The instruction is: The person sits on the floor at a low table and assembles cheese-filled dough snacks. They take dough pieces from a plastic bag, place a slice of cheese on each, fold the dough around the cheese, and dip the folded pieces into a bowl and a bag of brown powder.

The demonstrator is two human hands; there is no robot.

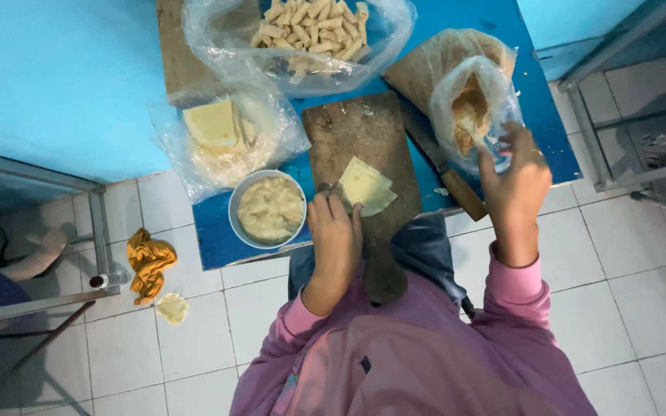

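Left hand (334,231): fingers are lying flat and close together, pressing down on the near corner of a pale square wrapper (364,186). The wrapper is lying loosely folded on the wooden cutting board (356,131), near its middle.

Right hand (514,181): fingertips are reaching into the mouth of a clear plastic bag of brown crumbs (472,100), apparently pinching at the bag's rim or something inside; I cannot tell whether they are gripping anything, as the plastic is hiding the tips.

Moving outward: a knife with a wooden handle (445,173) is lying between the board and the crumb bag. Left of the board, a white bowl (270,209) is sitting full of pale mashed filling. Beyond it, a stack of yellowish wrappers (213,127) is resting on open plastic. At the far edge, a large bag of finished rolls (314,31) is holding many pieces. All of it is sitting on a low blue table (533,115).

Judging progress: a good many rolls are looking done, yet the bowl and the wrapper stack are both looking well stocked, so plenty appears left. The wrapper on the board is showing no filling yet.

On the tiled floor, an orange cloth (148,262) is lying crumpled.
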